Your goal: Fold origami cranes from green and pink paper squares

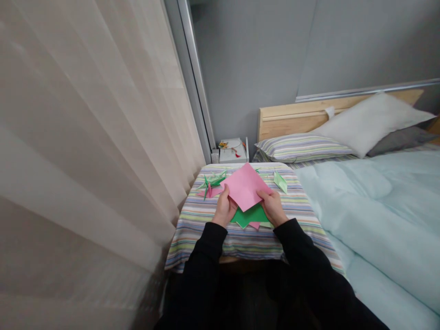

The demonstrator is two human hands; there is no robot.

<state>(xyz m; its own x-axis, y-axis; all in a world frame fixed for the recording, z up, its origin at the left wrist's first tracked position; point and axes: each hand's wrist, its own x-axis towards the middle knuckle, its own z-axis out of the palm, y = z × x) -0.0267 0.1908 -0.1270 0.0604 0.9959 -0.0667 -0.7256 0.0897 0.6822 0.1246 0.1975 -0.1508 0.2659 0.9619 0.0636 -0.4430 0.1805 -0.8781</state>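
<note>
A square sheet of pink paper (246, 187) is held up between my two hands, one corner toward me. My left hand (225, 208) pinches its left side, thumb on top. On the right side, my right hand (273, 206) grips the sheet the same way. Under it on the striped cloth lie green paper sheets (252, 216), with edges of pink and pale green paper showing below. Folded green and pink paper pieces (209, 185) lie to the left of the sheet. A pale green folded paper piece (280, 182) rests to its right.
The small table has a striped tablecloth (195, 229). A pale curtain (103, 137) hangs close on the left. On the right is a bed with a light blue quilt (371, 206) and pillows (374, 121). Behind the table stands a white bedside cabinet (230, 158) with small items on top.
</note>
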